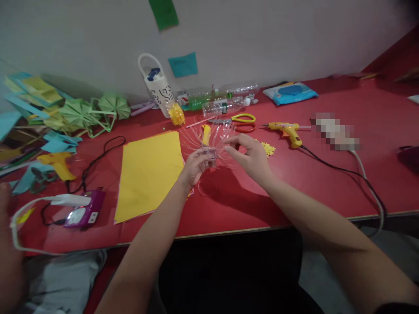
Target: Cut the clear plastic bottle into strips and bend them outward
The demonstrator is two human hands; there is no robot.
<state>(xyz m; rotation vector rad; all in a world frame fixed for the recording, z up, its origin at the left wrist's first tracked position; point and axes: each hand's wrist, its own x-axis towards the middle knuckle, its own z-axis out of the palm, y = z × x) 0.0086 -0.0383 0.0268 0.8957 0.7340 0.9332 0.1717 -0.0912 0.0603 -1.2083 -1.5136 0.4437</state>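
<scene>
A clear plastic bottle cut into thin strips (pixel 220 136) fans out above the red table. My left hand (pixel 195 165) is closed around its narrow base, fingers wrapped underneath. At the fan's right side, my right hand (pixel 251 155) has thumb and index finger pinched at one of the strips; the exact contact is hard to make out. Behind the strips lies a yellow cutter (pixel 206 134). Scissors with yellow and red handles (pixel 244 117) rest just beyond them. Small yellow star-like cutouts (pixel 269 149) lie partly behind my right hand.
Yellow paper sheets (pixel 149 174) lie left. Glue guns sit right (pixel 288 131) and left (pixel 60 165), with trailing cords. Plastic bottles (pixel 224 107), a white tumbler (pixel 161 93) and a wipes pack (pixel 291 92) line the wall. A purple power strip (pixel 85 209) sits near another person's arm (pixel 8 253).
</scene>
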